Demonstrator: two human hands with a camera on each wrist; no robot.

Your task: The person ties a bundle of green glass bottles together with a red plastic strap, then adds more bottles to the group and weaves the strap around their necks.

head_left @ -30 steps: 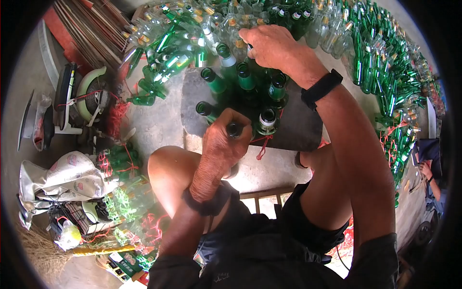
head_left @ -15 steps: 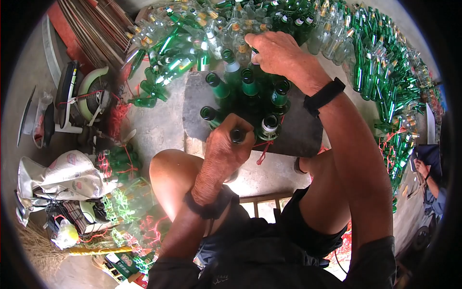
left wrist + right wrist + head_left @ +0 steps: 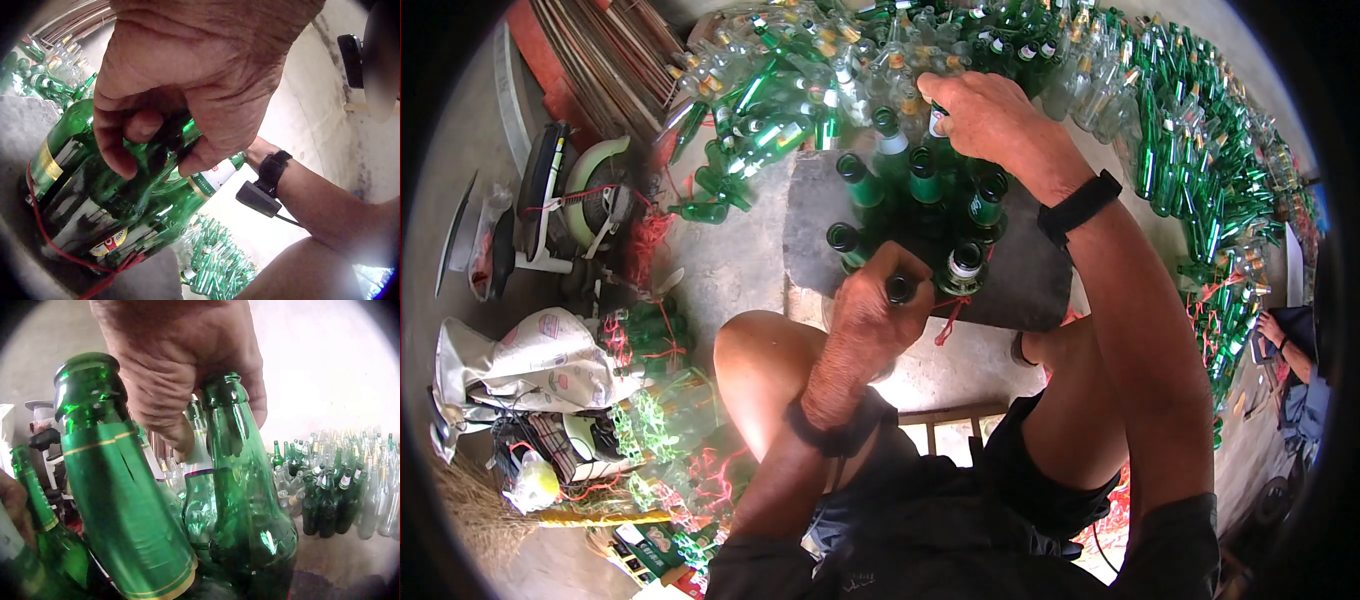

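Note:
A cluster of green glass bottles (image 3: 922,180) stands upright on a dark slab (image 3: 1030,285) between the person's knees. Red string (image 3: 112,274) runs round the lower part of the cluster and is knotted at one side. My left hand (image 3: 865,320) grips a near bottle by its neck, the dark mouth (image 3: 899,290) showing between thumb and fingers. On the far side, my right hand (image 3: 995,120) holds the neck of a bottle with a white neck label (image 3: 939,122). In the right wrist view, a green-labelled bottle (image 3: 125,506) leans large in front of that hand.
Heaped green and clear bottles (image 3: 1190,150) curve around the back and right. Loose green bottles (image 3: 718,185) lie at the left. A pale sack (image 3: 550,360) and string-tied bottles (image 3: 650,335) are at the left side. Another person's hand (image 3: 1272,328) shows at the right edge.
Both hands keep hold of the same bottle necks. The cluster and the hands appear slightly lower and further right in the head view.

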